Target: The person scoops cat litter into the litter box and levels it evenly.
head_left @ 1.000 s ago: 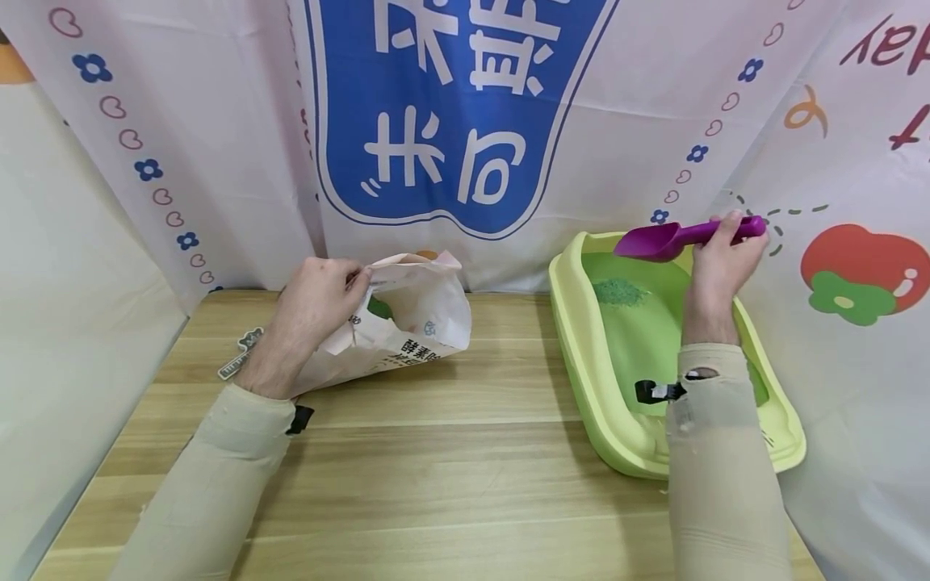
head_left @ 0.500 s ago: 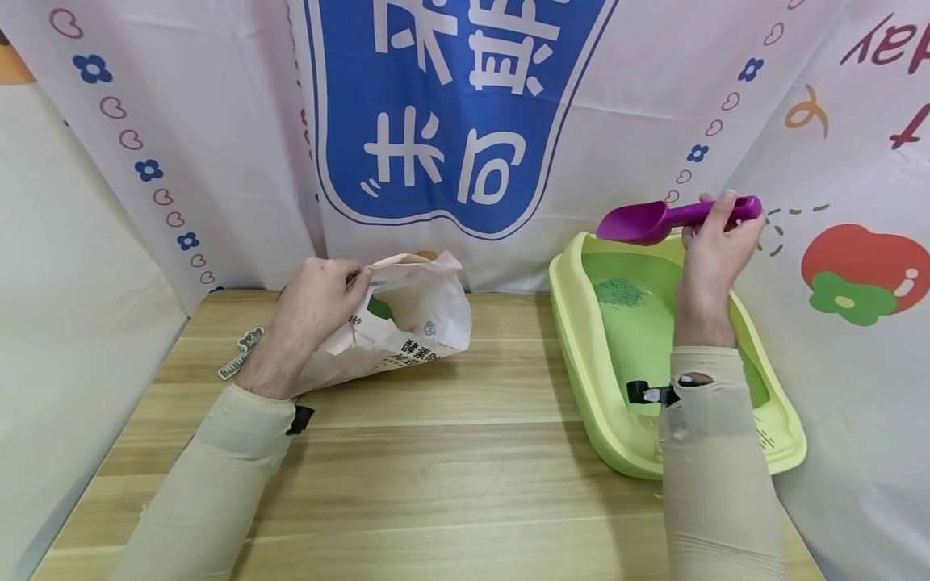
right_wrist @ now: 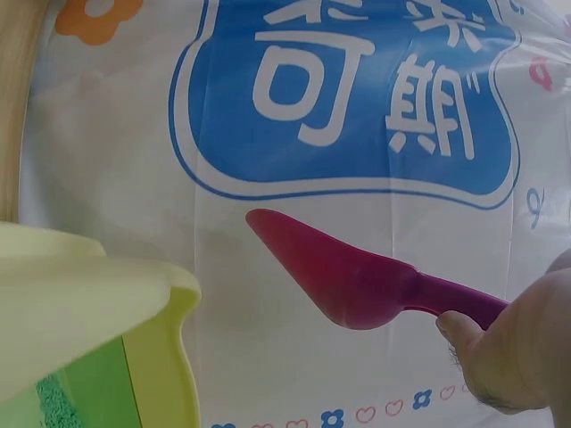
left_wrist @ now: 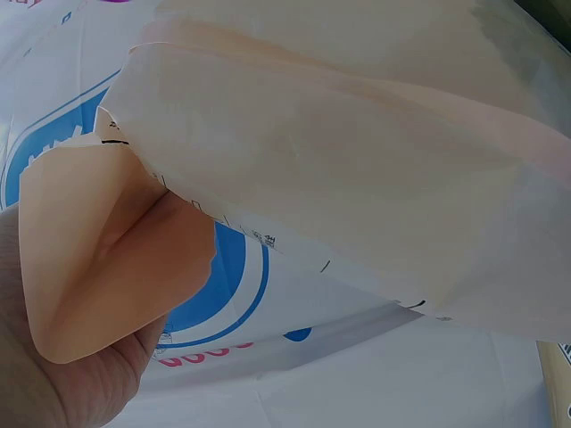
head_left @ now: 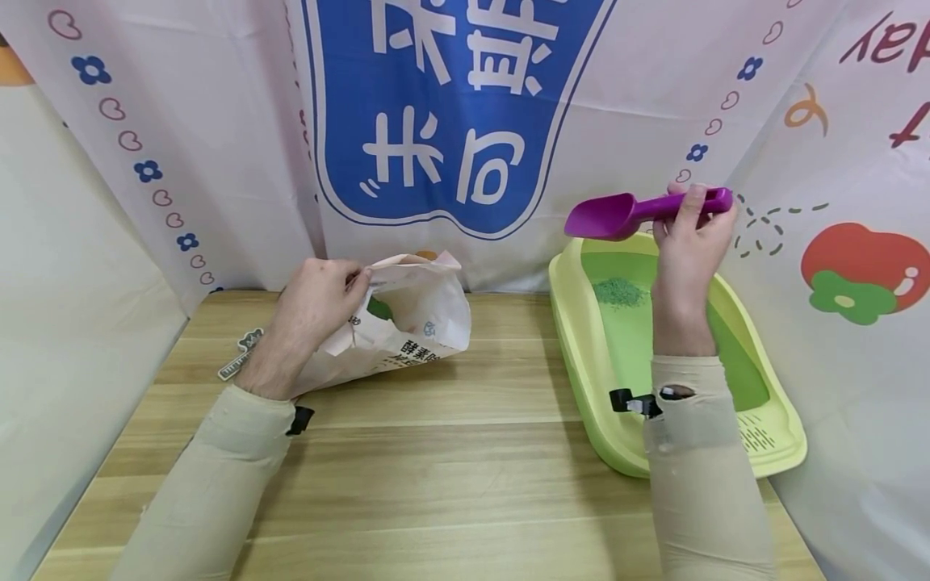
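Carried leftward, the purple scoop (head_left: pixel 601 218) held in the right grip (head_left: pixel 690 254) hangs above the far end of a litter tray (head_left: pixel 574 355) at the desk's (head_left: pixel 436 468) right edge, narrowing the gap to the printed white bag (head_left: pixel 436 311), its mouth pinched by the left grip (head_left: pixel 316 303) near the back-left corner; green granules (head_left: pixel 619 292) lie in the tray.

Left hand (left_wrist: pixel 85 388) at lower left, holding a ragged, peach-toned flap (left_wrist: pixel 98 267) of the bag (left_wrist: pixel 339 178); flap hides part of it. Bag pale, across the upper right, 1 slanting edge with small dark print (left_wrist: pixel 268 239). Behind: white cloth (left_wrist: pixel 357 374), blue panel (left_wrist: pixel 228 259), pink marks (left_wrist: pixel 205 355). Dark patch (left_wrist: pixel 549 16), top right corner, unclear.
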`<state>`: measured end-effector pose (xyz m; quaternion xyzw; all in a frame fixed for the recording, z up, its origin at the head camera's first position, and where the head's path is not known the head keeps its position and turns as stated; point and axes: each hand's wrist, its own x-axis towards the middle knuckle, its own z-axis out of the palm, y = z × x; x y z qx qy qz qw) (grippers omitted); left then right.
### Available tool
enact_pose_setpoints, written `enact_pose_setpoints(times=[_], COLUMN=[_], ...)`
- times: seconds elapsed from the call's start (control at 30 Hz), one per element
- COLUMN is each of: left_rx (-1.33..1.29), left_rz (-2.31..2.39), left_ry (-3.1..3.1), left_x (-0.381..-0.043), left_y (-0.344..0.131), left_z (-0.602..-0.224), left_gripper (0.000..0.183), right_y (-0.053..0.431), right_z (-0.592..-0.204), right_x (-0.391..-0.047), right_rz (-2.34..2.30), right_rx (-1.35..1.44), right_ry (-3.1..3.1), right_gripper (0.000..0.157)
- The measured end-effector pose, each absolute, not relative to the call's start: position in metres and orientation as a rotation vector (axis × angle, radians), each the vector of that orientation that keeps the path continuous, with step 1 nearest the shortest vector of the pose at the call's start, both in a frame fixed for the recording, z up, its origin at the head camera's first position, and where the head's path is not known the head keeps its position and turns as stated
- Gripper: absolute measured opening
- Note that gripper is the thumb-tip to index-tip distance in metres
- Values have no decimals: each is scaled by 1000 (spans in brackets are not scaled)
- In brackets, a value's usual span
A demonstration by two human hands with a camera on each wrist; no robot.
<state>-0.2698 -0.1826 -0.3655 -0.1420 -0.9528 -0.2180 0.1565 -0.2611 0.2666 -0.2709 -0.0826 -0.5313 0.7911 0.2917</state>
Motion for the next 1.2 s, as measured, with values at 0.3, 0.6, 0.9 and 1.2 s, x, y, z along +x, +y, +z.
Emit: enact_pose_setpoints(times=[0.3,0.6,0.9,1.2], left_rx=[-408,-413,-403,-401], left_rz=[-623,-625,-627,-626], left_ry=[-2721,-2716,-2726,-2727], left_x=[-270,-270,-270,-270], left_y=[-182,-182,-181,-182], left_z=[-367,-366,-366,-366], left_gripper=[30,30,30,31], right_y=[241,216,189,168], right_z=[-273,-277,-282,-287], right_x=[-255,-249,-242,-234], right_rz=[2105,2081,2078,2064], right_rx=[-115,-10,79,124], right_ry=[-1483,-1549,-1635,-1769], right_gripper=[45,40,38,42])
